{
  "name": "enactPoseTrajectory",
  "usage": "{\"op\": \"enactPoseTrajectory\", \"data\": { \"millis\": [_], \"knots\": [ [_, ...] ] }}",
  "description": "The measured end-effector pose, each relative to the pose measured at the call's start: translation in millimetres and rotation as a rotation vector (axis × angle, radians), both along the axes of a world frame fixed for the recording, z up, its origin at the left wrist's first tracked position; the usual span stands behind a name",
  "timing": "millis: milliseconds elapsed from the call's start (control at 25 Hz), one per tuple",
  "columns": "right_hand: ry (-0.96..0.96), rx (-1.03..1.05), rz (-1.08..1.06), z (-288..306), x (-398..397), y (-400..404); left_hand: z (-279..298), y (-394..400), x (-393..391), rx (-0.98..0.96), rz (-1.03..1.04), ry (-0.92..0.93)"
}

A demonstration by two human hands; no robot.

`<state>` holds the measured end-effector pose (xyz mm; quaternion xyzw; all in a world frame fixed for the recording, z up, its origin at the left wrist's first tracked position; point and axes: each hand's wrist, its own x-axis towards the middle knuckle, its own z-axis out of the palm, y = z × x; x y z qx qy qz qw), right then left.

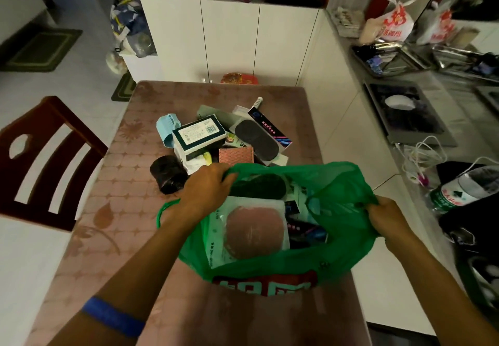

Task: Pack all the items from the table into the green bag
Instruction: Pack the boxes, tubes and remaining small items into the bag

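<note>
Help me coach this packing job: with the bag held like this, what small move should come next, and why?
Probably let the left hand release the rim and pick up the black roll just beside it. Both hands, left and right hand, grip the green bag, so its mouth is already open, and a pile still waits on the table.

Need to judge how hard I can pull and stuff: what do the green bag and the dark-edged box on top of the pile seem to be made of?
The green bag looks like thin plastic film: semi-translucent, crinkled, with a slight sheen, bunching where both hands grip its rim. The dark-edged box looks like printed cardboard: flat faces, crisp corners, a white label with a barcode. Its contents cannot be told.
</note>
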<state>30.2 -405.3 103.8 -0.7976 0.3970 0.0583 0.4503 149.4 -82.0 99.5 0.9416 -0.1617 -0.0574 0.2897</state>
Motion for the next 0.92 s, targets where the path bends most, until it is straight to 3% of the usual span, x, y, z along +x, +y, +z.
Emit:
{"op": "enactPoseTrajectory", "data": {
  "millis": [80,120,200,280,320,440,480,560,680,720,760,800,920],
  "knots": [
    [0.133,-0.294,0.277,11.2,1.3,-2.5,-3.1,-2.2,-0.8,0.021,-0.011,-0.037],
    [0.109,-0.459,0.385,19.7,3.7,4.5,-7.2,-1.1,-1.0,0.042,-0.005,-0.074],
    [-0.246,-0.657,0.512,36.5,11.0,41.0,-13.9,2.2,-2.8,0.059,0.016,-0.132],
    [-0.508,-0.607,0.737,37.0,20.7,95.9,-20.8,4.9,-2.3,0.055,0.030,-0.154],
    [-0.466,-0.552,0.922,22.1,24.3,118.5,-22.5,5.5,-1.7,0.058,0.037,-0.159],
    [0.133,-0.487,1.325,-48.8,22.3,150.0,-22.9,9.8,3.0,0.130,0.143,-0.184],
    [0.231,-0.504,1.342,-64.4,17.5,147.2,-24.0,12.8,5.4,0.175,0.179,-0.177],
    [0.120,-0.525,1.245,-72.0,14.7,147.8,-25.6,30.5,10.6,0.143,0.150,-0.087],
    [-0.326,-0.509,0.998,-59.8,30.4,159.2,-27.7,62.9,17.0,-0.371,0.156,0.295],
    [-0.413,-0.482,0.929,-54.2,36.8,161.4,-36.0,72.6,23.4,-0.474,0.273,0.286],
    [-0.442,-0.449,0.877,-51.1,43.2,164.8,-51.6,88.0,37.9,-0.440,0.383,0.231],
    [-0.429,-0.421,0.852,-50.0,47.1,168.3,-69.7,104.2,55.5,-0.286,0.445,0.176],
    [-0.333,-0.384,0.802,-58.4,46.6,169.1,-128.9,142.7,114.2,0.211,0.331,0.223]
  ]
}}
